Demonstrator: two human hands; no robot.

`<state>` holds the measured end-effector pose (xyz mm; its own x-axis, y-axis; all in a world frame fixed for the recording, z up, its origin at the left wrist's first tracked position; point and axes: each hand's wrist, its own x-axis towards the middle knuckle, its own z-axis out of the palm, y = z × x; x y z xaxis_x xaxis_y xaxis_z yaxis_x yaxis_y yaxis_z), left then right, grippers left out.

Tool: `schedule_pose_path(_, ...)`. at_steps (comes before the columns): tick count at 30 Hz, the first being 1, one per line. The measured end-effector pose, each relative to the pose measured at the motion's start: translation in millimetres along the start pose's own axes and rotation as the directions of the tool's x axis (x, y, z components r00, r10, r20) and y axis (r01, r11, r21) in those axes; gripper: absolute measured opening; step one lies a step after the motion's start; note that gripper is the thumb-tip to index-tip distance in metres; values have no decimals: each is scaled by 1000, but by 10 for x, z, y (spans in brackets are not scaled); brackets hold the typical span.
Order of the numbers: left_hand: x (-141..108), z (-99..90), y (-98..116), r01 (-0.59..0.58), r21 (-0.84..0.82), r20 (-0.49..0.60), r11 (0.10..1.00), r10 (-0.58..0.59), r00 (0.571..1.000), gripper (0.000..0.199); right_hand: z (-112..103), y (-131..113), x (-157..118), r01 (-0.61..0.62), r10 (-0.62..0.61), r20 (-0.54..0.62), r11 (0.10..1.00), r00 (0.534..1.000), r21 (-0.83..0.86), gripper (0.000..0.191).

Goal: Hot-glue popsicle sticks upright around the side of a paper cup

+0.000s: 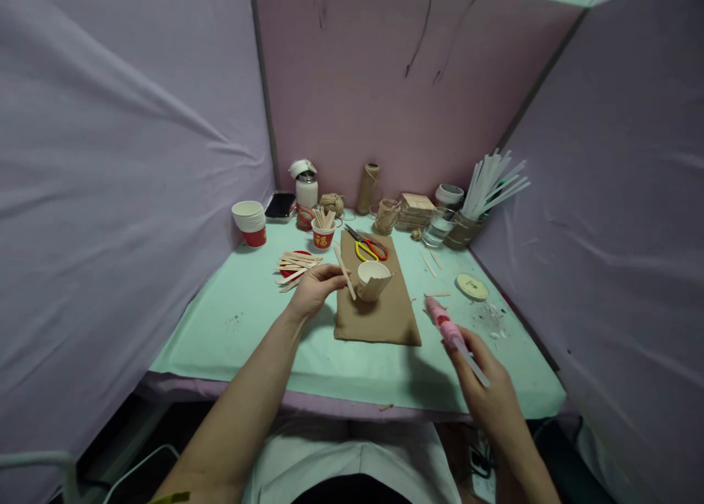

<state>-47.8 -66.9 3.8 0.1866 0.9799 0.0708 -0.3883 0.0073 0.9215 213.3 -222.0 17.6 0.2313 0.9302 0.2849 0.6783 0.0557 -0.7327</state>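
Note:
My left hand [317,290] pinches a flat wooden craft stick [345,272] between thumb and fingers, tilted just left of a paper cup [370,280]. That cup stands on a brown cloth mat [379,326], with flat wooden pieces against its right front side. In my right hand [484,364] is a pink hot glue gun [444,323], a translucent glue stick coming out of its rear and its nozzle towards the mat. Scissors [367,247] with yellow and orange handles lie open behind the cup. More craft sticks [297,265] are piled on a red dish left of the mat.
Stacked paper cups [250,224] stand at the far left. Behind the mat are a red cup of sticks [323,232], a twine ball [331,203] and a wood block stack [416,210]. To the right stand a water glass [438,229] and a glue stick holder [463,231].

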Motion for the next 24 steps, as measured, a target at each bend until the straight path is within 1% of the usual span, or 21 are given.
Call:
schedule_pose_path(2,14,7,-25,-65,163,-33,984,71,997,26,-105,252,106,-73,63,-81,988,995,-135,49)
schedule_pose_path(3,16,12,-43,-91,253,-43,963,105,994,23,-153,391,157,-121,98,-122,972,988,-200,51)
schedule_pose_path(6,13,23,-115,-143,478,-41,866,185,982,16,-261,789,283,-233,153,-231,900,961,-370,58)
schedule_pose_path(8,12,22,-171,-171,560,-25,811,223,975,15,-296,999,337,-256,146,-267,858,953,-445,58)
schedule_pose_path(10,14,17,-224,-191,600,-8,777,244,970,15,-304,1149,376,-264,137,-277,826,951,-498,56)
schedule_pose_path(14,25,7,-301,-183,637,-2,749,239,971,15,-266,1325,446,-273,128,-279,770,952,-576,57)
schedule_pose_path(19,33,7,-361,-173,670,4,722,229,973,14,-223,1436,477,-261,98,-277,718,956,-645,52)
schedule_pose_path(22,32,9,-387,-186,712,2,677,263,965,12,-225,1424,429,-232,25,-293,675,956,-700,54)
schedule_pose_path(24,27,17,-396,-202,743,7,638,294,956,10,-226,1371,404,-216,-44,-330,675,943,-705,56)
